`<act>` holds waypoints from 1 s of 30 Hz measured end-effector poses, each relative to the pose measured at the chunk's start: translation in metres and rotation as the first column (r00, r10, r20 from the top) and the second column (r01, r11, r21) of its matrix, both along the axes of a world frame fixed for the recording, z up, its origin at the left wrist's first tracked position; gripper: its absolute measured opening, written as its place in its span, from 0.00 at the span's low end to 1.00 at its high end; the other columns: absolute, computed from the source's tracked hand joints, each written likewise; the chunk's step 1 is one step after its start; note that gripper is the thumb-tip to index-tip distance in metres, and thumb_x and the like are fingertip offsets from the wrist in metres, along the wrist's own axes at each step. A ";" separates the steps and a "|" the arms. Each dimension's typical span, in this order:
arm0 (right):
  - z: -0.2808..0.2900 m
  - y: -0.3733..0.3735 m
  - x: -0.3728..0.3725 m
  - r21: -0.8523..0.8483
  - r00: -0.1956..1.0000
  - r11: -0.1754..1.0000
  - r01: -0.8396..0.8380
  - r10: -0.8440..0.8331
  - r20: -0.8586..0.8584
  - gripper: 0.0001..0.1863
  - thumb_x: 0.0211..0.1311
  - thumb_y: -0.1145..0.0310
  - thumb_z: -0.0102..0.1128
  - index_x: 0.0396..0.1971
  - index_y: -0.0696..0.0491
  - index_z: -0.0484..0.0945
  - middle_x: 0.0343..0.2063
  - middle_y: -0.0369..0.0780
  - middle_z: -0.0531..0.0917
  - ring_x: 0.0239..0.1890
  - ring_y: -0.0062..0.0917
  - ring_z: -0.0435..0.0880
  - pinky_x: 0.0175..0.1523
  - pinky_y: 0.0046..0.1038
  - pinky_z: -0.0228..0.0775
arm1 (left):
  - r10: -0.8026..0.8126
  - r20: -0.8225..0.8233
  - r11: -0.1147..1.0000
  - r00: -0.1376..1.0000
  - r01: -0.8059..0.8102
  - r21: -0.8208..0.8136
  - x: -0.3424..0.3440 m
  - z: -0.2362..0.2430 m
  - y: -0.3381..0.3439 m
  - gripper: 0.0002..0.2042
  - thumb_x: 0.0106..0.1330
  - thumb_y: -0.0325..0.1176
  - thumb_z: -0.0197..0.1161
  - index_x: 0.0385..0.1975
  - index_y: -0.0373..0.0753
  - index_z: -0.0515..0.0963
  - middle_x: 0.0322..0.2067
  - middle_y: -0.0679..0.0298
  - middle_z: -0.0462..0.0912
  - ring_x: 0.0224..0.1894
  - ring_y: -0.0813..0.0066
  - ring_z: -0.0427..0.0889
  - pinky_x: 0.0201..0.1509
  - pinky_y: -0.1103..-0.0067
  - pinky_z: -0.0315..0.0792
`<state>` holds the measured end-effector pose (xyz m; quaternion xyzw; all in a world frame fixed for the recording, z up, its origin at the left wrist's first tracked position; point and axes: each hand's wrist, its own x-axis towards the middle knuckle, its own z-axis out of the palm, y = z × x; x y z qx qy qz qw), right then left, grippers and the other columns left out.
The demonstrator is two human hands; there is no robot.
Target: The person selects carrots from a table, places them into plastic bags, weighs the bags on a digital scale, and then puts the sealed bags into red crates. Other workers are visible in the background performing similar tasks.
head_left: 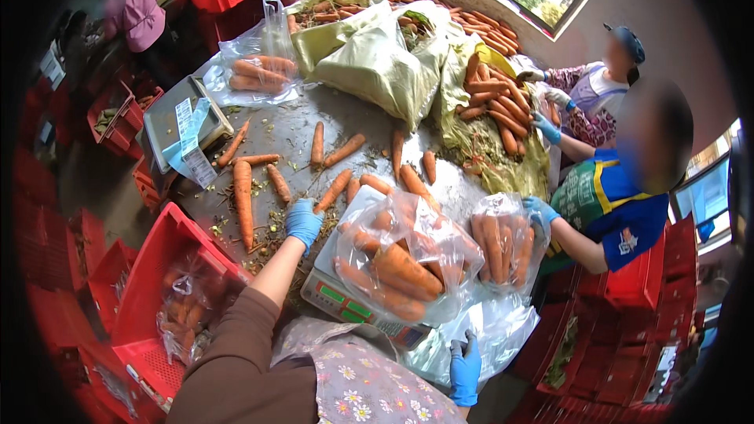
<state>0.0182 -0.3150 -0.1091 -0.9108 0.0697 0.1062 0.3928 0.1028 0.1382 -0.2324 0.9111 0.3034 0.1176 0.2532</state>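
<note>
My left hand, in a blue glove, closes on the near end of a carrot over the metal table. In front of me, a clear plastic bag of carrots sits on a digital scale with a lit green display. My right hand, also gloved in blue, is beside a stack of flat clear bags right of the scale. Its thumb and forefinger are apart with nothing visible between them. Several loose carrots lie beyond the scale, including a long one.
A red crate with a bagged load stands at left. A second scale and another carrot bag are farther back. A co-worker's gloved hand touches a carrot bag at right. Big sacks spill carrots behind.
</note>
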 end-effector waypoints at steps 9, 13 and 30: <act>0.010 0.016 0.018 0.022 0.996 1.000 0.020 -0.018 -0.084 0.26 0.58 0.69 0.55 0.56 0.57 0.63 0.30 0.42 0.80 0.31 0.25 0.78 0.39 0.26 0.70 | 0.131 0.182 0.976 0.975 -0.159 0.152 -0.003 -0.013 -0.001 0.15 0.45 0.31 0.66 0.35 0.35 0.78 0.34 0.51 0.75 0.37 0.55 0.74 0.44 0.69 0.70; 0.014 0.024 0.015 0.068 0.995 0.996 0.052 -0.046 -0.092 0.25 0.58 0.70 0.55 0.56 0.58 0.64 0.27 0.39 0.79 0.29 0.20 0.75 0.37 0.23 0.69 | 0.343 0.212 0.672 0.915 -0.082 -0.736 -0.018 -0.028 0.025 0.14 0.67 0.41 0.51 0.29 0.37 0.74 0.09 0.66 0.65 0.09 0.77 0.63 0.15 0.83 0.60; 0.023 0.041 0.002 0.364 0.995 0.927 0.094 -0.099 -0.004 0.09 0.63 0.71 0.49 0.30 0.60 0.77 0.21 0.36 0.78 0.21 0.15 0.73 0.28 0.18 0.67 | 0.354 0.541 -0.656 0.763 0.615 -0.437 -0.103 0.064 0.008 0.26 0.64 0.56 0.47 0.42 0.34 0.71 0.11 0.76 0.60 0.10 0.87 0.55 0.18 0.84 0.52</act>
